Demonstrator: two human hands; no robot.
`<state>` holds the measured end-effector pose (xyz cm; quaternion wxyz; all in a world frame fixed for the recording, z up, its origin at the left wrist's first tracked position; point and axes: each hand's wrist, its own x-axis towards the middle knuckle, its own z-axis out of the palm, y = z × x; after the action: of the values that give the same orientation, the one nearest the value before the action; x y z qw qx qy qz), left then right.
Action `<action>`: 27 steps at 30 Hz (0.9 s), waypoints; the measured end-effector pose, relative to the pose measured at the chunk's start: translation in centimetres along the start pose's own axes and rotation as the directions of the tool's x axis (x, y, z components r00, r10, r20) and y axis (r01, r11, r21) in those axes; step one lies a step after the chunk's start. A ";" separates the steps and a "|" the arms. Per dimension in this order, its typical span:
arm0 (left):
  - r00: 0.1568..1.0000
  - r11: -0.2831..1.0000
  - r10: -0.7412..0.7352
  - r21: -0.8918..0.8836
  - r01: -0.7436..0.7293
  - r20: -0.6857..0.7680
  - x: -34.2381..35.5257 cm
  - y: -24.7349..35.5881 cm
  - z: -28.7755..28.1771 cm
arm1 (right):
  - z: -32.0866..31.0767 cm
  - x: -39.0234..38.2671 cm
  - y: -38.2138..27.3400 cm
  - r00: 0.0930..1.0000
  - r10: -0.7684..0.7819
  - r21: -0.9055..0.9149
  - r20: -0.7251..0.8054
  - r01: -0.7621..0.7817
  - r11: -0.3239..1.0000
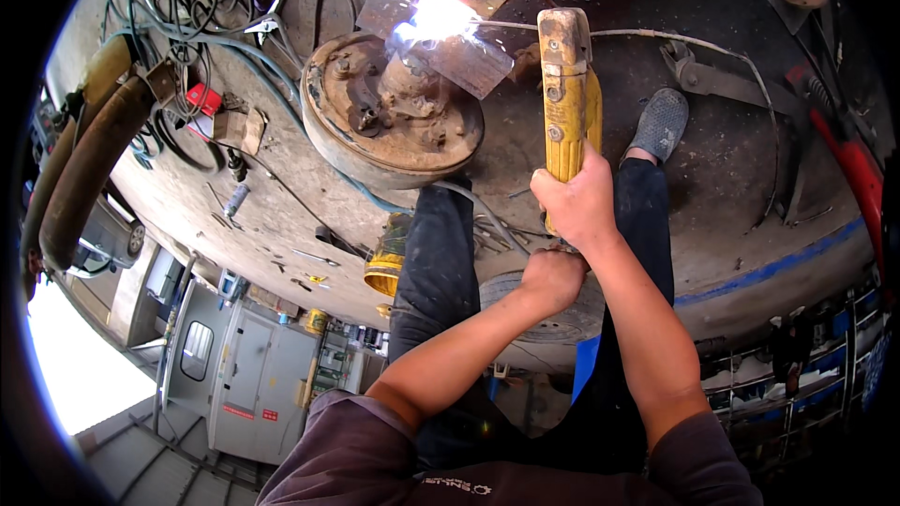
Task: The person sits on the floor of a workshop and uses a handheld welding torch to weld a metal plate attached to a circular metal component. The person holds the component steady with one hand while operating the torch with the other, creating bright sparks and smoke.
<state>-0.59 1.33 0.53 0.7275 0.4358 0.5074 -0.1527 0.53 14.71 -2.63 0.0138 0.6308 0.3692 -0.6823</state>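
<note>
My right hand (579, 195) is closed around the yellow handle of a welding electrode holder (564, 84), held upright in front of me. Just below it, my left hand (553, 281) makes a fist at the holder's lower end, where the grip is partly hidden. From the holder's worn head a thin rod (508, 25) reaches left to a glaring white arc (441, 19) with sparks. The glare hides the exact contact spot, beside a flat steel plate (480, 67). Under the plate stands a rusty round wheel hub with a drum (323, 117).
Tangled cables and hoses (192, 19) lie at the far left. A yellow bucket (382, 272) stands by my left leg, and a tire (525, 305) lies between my legs. Rusty cylinders (94, 169) rise at left. A red bar (848, 169) and metal arm (722, 84) stand at right.
</note>
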 end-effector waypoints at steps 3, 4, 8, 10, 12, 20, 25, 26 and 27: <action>1.000 0.999 0.018 0.034 -0.017 -0.016 0.0 0.1 0.2 | 0.3 -0.3 0.9 0.999 -0.019 0.102 -0.042 0.024 0.995; 0.998 0.999 0.030 0.043 -0.027 -0.057 -0.1 0.1 0.2 | 0.1 -0.4 0.5 0.996 -0.067 0.077 -0.063 0.071 0.994; 0.997 0.999 0.038 0.002 -0.038 -0.074 -0.1 -0.2 0.5 | -0.2 -0.2 0.9 0.998 -0.029 0.093 -0.048 0.033 0.995; 0.993 0.999 0.049 -0.014 -0.050 -0.105 -0.1 -0.2 0.6 | -0.2 -0.2 1.0 0.999 -0.028 0.075 -0.040 0.031 0.997; 0.992 0.998 0.051 -0.015 -0.053 -0.111 -0.1 -0.2 0.5 | -0.2 -0.1 1.0 0.999 -0.028 0.048 -0.031 0.029 0.998; 0.999 0.999 -0.007 0.041 0.005 0.040 0.2 0.0 0.2 | 0.0 -0.1 1.0 0.999 -0.049 0.022 -0.022 0.050 0.999; 1.000 0.999 0.006 0.034 -0.005 -0.007 -0.1 0.2 0.1 | 0.0 0.0 1.2 0.997 -0.082 -0.006 -0.003 0.082 0.997; 1.000 1.000 0.002 0.031 -0.002 -0.004 0.0 0.1 0.0 | 0.0 0.1 1.2 0.997 -0.077 -0.010 0.001 0.077 0.997; 1.000 1.000 -0.001 0.025 0.001 0.000 -0.1 0.2 0.0 | 0.0 0.1 1.1 0.997 -0.071 -0.016 0.005 0.071 0.997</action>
<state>-0.48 1.42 0.69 0.7219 0.4447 0.5056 -0.1595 1.06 13.98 -3.21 -0.0047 0.6154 0.3968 -0.6810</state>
